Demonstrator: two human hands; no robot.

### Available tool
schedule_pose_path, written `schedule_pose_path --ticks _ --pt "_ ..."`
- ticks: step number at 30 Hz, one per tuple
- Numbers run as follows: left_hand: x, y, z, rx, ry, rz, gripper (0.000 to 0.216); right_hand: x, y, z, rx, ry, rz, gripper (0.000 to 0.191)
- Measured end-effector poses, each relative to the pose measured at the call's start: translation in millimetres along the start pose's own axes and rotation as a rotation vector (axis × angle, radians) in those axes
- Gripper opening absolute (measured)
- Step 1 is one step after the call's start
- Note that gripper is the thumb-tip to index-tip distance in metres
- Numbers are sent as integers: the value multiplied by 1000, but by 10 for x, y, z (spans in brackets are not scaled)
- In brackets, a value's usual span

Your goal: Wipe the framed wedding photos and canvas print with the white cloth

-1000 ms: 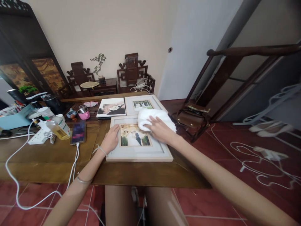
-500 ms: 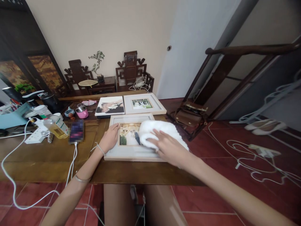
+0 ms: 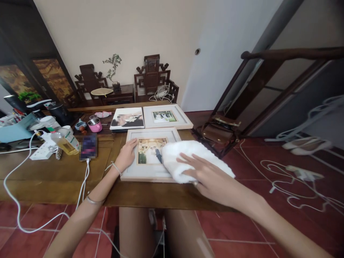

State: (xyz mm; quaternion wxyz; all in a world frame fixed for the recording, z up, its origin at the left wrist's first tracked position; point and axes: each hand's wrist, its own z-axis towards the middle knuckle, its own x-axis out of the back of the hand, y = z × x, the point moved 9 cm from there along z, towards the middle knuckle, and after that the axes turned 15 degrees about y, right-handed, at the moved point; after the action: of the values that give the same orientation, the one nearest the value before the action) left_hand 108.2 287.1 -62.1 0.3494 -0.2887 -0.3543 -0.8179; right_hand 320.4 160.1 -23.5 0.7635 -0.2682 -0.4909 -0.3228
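A picture frame [image 3: 131,173] with a pale wooden edge and a small wedding photo lies flat near the table's front edge. My left hand [image 3: 127,154] grips its left side, fingers over the border and thumb side out of sight. A fluffy white towel [image 3: 172,157] covers the frame's lower right part and reaches past its right edge. My right hand [image 3: 204,172] is closed on the towel, its fingers pressing into the cloth from above. Part of the photo's right side is hidden by the towel.
Behind lie a second picture frame [image 3: 185,124] and a photo panel [image 3: 127,118]. At left stand an oil-coloured bottle [image 3: 66,141], a phone [image 3: 88,147] on a white cable, a power strip [image 3: 41,152] and a pink cup [image 3: 95,125]. A wooden chair [image 3: 228,93] is at right.
My right hand has slid the towel to the right and toward me, uncovering more of the photo. My left hand keeps its place on the frame. The view has shifted slightly.
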Motion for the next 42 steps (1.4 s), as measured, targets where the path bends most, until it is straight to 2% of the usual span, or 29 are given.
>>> schedule_pose_path --ticks 3,10,13,15,21,24,33,36,39,42 --pt "-6 22 -1 20 -31 14 46 -8 -137 -8 -18 -15 6 47" --pt "15 50 -1 36 -58 49 43 -305 -762 581 41 -43 51 42" --pt "26 69 3 14 -58 43 43 -367 -888 664 55 -37 55 38" --pt "27 76 7 0 -56 37 42 -342 -801 570 24 -17 34 39" --pt "-3 73 2 -14 -47 25 42 -109 -187 -8 -68 66 -118 45" --pt "-16 74 -10 -13 -47 20 42 -80 -111 -63 -45 91 -98 45" --pt "-20 50 -33 -1 -44 34 42 -311 -683 481 43 32 70 38" --pt "-14 62 -36 -10 -39 34 42 -371 -519 608 2 18 43 44" --pt "-23 69 -41 -16 -45 32 43 -441 -121 787 -56 -4 -73 55" --pt "-39 51 -48 -5 -60 27 45 -466 208 1120 -77 40 -171 49"
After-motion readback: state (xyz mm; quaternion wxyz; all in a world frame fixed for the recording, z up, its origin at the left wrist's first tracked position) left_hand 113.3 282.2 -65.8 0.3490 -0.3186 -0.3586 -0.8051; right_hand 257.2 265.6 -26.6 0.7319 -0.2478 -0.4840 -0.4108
